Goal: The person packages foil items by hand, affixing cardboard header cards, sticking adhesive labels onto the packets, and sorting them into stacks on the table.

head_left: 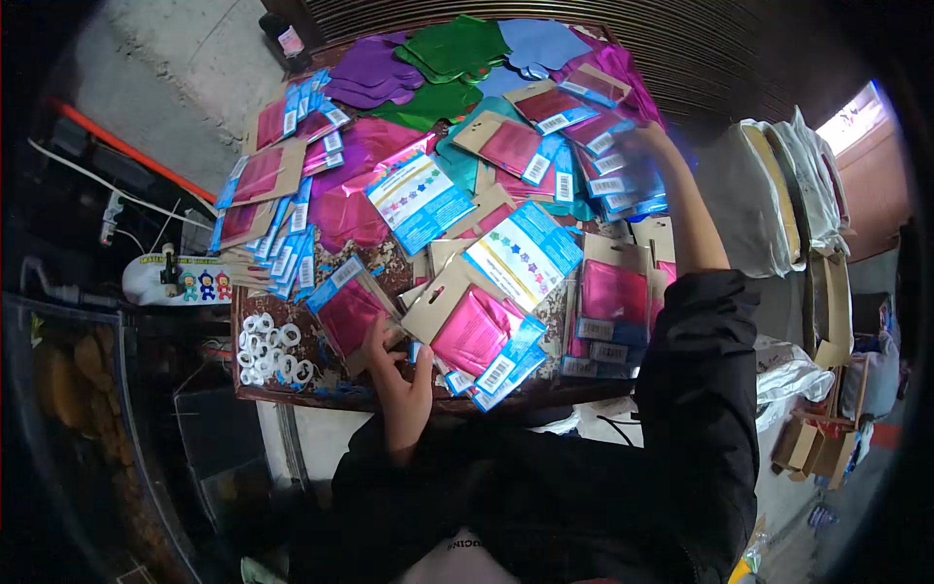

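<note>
My left hand (397, 387) is at the table's near edge, thumb and fingers apart. Its fingertips touch the lower right edge of a flat packet (348, 310) with a pink foil piece and a blue-and-white label strip. Just right of that hand lies a small pile of similar packets with brown card backing (475, 329). My right hand (644, 146) reaches to the far right, over a stack of packets (611, 183) with blue barcode strips. Motion blurs its fingers, so their grip does not show. Two printed header cards (523, 255) (418, 202) lie mid-table.
White rings (270, 350) lie at the table's left front corner. Packet stacks (261, 180) line the left side. Purple (375, 70), green (452, 47) and light blue (540, 47) foil pieces lie at the back. A dark bottle (285, 41) stands behind the far left corner.
</note>
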